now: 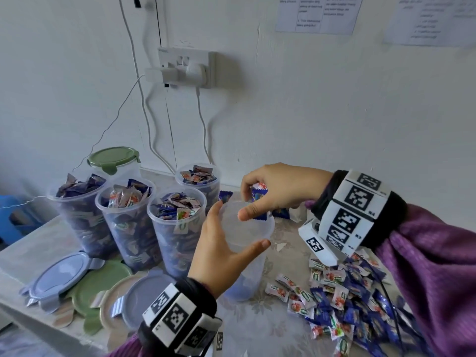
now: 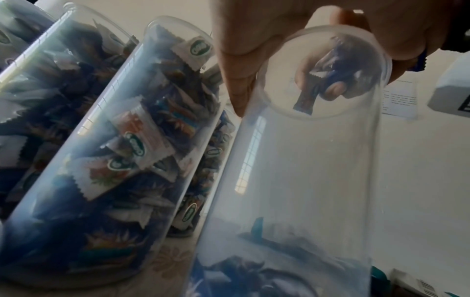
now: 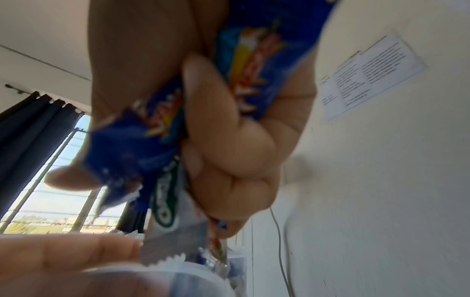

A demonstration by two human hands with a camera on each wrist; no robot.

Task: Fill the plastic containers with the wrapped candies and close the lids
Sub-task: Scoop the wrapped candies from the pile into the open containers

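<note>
A tall clear plastic container [image 1: 247, 256] stands upright at the table's middle, nearly empty, with a few candies at its bottom [image 2: 254, 277]. My left hand [image 1: 221, 248] grips its rim between thumb and fingers. Directly above its mouth, my right hand [image 1: 273, 194] holds a bunch of blue wrapped candies [image 1: 258, 202], seen close in the right wrist view [image 3: 162, 128]. Through the container's mouth the left wrist view shows those candies [image 2: 328, 80] hanging from the right hand. A loose candy pile [image 1: 347, 300] lies on the table at the right.
Several open containers full of candies [image 1: 177, 228] stand left of the held one, and a closed one with a green lid [image 1: 113, 157] behind them. Loose lids [image 1: 100, 284] lie at the front left. Cables and a wall socket [image 1: 185, 67] are behind.
</note>
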